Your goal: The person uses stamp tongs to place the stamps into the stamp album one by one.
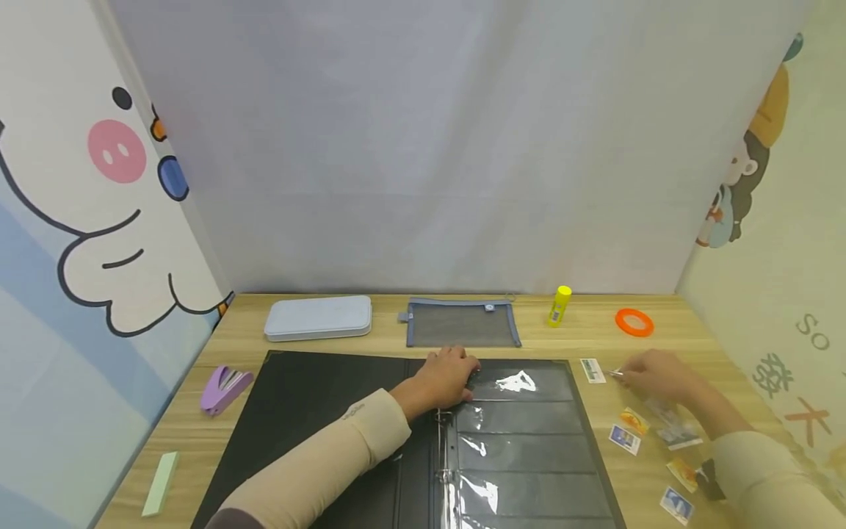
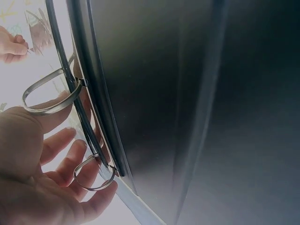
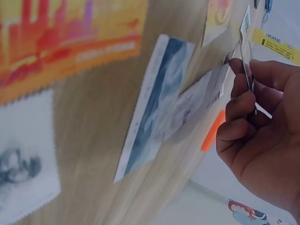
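Observation:
A black ring binder lies spread on the table, with a clear pocket page on its right side. My left hand rests near the top of the page by the metal rings, fingers loosely bent. My right hand pinches metal tweezers between thumb and fingers. The tweezers' tips are at a small green-and-white stamp right of the binder; whether they grip it I cannot tell. Nearer me lie several other stamps, among them a purple one and a blue one.
Along the back are a pale pencil case, a mesh zip pouch, a yellow glue stick and an orange tape ring. A purple stapler and a pale green strip lie left of the binder.

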`<state>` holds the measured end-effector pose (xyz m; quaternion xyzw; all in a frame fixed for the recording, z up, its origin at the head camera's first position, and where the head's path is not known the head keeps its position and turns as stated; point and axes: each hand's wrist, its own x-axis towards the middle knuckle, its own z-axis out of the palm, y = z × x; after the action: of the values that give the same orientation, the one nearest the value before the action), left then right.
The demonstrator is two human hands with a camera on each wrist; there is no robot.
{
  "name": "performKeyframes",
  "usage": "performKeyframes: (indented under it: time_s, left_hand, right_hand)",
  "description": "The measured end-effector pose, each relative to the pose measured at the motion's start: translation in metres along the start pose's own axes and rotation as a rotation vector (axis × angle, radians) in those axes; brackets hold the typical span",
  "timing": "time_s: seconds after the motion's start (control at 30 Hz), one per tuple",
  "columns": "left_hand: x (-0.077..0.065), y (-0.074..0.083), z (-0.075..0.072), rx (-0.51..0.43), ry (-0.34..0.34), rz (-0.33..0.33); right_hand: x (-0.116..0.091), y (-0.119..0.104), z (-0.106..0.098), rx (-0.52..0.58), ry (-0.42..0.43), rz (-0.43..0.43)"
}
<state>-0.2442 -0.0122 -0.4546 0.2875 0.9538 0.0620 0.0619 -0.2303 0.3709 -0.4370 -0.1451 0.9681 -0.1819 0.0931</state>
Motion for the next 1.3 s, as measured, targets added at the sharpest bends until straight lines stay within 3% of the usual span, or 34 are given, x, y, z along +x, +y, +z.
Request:
performKeyframes:
  time_s: [0.27, 0.5, 0.7, 0.93, 1.1, 1.3]
  left_hand:
    - [-0.002, -0.001, 0.0, 0.014, 0.007, 0.012]
    - [-0.002, -0.001, 0.0, 0.023, -0.005, 0.016]
    - [-0.002, -0.002, -0.001, 0.024, 0.01, 0.021]
    - [-0.001, -0.003, -0.001, 0.021, 0.028, 0.04]
    - [0.0, 0.0, 0.0, 0.032, 0.027, 0.036]
    - [0.0, -0.002, 0.002, 0.035, 0.031, 0.023]
  right_hand:
    - [0.009, 0.0, 0.003, -0.003, -0.002, -0.001]
    - [0.016, -0.004, -0.006, -0.03, 0.082, -0.049]
    - [0.034, -0.037, -0.016, -0.001, 0.106, -0.118]
    - [0.071, -0.08, -0.005, 0.017, 0.105, -0.192]
    - [0.096, -0.101, 0.01, -0.023, 0.075, -0.291]
    - [0.106, -0.127, 0.02, -0.157, -0.02, -0.436]
